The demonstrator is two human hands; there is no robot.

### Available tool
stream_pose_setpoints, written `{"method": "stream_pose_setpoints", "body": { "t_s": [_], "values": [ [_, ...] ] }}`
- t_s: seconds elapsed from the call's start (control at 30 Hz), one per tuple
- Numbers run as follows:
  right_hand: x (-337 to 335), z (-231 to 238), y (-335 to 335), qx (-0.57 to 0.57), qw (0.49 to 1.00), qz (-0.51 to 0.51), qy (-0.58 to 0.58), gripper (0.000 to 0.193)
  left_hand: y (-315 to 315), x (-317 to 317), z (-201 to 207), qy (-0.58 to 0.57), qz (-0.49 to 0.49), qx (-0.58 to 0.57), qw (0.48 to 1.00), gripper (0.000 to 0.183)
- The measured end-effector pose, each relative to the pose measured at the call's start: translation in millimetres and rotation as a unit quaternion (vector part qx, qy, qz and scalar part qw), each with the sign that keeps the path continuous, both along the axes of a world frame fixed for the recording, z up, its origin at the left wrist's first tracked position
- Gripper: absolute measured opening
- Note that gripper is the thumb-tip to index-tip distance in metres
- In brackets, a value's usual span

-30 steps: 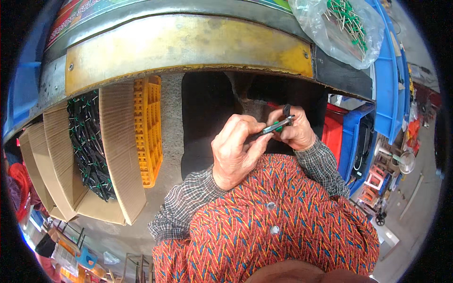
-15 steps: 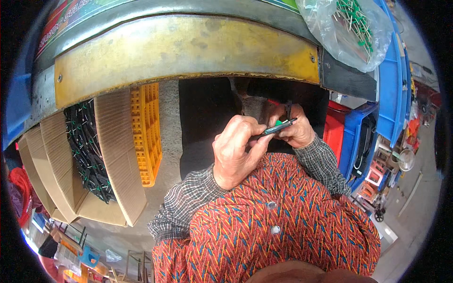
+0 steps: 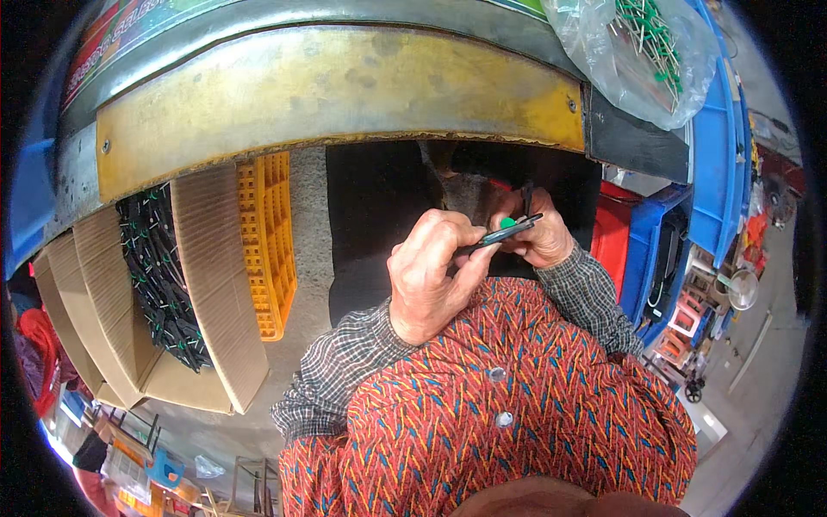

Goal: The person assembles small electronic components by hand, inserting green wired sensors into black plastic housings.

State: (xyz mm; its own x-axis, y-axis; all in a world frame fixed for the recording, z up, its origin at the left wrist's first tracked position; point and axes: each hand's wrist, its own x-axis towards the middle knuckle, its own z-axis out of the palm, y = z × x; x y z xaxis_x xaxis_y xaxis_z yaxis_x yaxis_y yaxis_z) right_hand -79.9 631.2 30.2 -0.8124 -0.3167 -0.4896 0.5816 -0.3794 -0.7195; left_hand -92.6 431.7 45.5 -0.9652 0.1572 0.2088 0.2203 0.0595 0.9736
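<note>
Both hands up close to the chest, just under the yellow-painted metal edge (image 3: 345,95) of the bench. Left hand (image 3: 431,280) curled tight, pinching a thin dark tool (image 3: 504,234) that points right. Right hand (image 3: 538,237) closed around a small green-tipped part (image 3: 507,223), fingers touching the tool's tip. Hands meet in the dark gap below the bench edge; little room above them. To the left, an open cardboard box (image 3: 215,284) of black-and-green pieces, an orange crate (image 3: 269,237) beside it. Right side hemmed by blue bins (image 3: 715,164); clear bag of green-tipped parts (image 3: 642,52) on top.
</note>
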Motion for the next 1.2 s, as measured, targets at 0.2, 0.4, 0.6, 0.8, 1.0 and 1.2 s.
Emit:
{"method": "stream_pose_setpoints", "body": {
  "t_s": [0.2,0.4,0.6,0.8,1.0,1.2],
  "values": [
    [-1.6,1.0,1.5,0.032,0.999,0.025,0.014,0.033,-1.7,0.0,1.2,-0.007,-0.004,0.003,1.0,0.024],
    [0.2,-2.9,0.3,-0.007,1.0,0.008,-0.006,0.031,-2.4,1.3,-0.6,-0.008,-0.003,-0.001,1.0,0.023],
    [-1.4,-0.6,0.5,0.053,0.998,0.03,0.029,0.032,-3.3,1.3,-1.1,-0.004,-0.002,0.003,1.0,0.023],
    [-1.5,-1.5,-0.9,0.013,1.0,0.021,0.009,0.036,-4.0,1.1,-1.9,-0.005,-0.004,0.007,1.0,0.024],
    [-2.4,-0.5,-3.1,0.023,1.0,0.013,0.016,0.038,-4.0,2.3,-4.9,0.004,-0.002,0.007,1.0,0.024],
    [0.5,-4.7,-0.8,0.008,1.0,0.001,-0.004,0.034,-5.7,2.9,-2.7,-0.009,-0.004,0.003,1.0,0.024]
  ]
}}
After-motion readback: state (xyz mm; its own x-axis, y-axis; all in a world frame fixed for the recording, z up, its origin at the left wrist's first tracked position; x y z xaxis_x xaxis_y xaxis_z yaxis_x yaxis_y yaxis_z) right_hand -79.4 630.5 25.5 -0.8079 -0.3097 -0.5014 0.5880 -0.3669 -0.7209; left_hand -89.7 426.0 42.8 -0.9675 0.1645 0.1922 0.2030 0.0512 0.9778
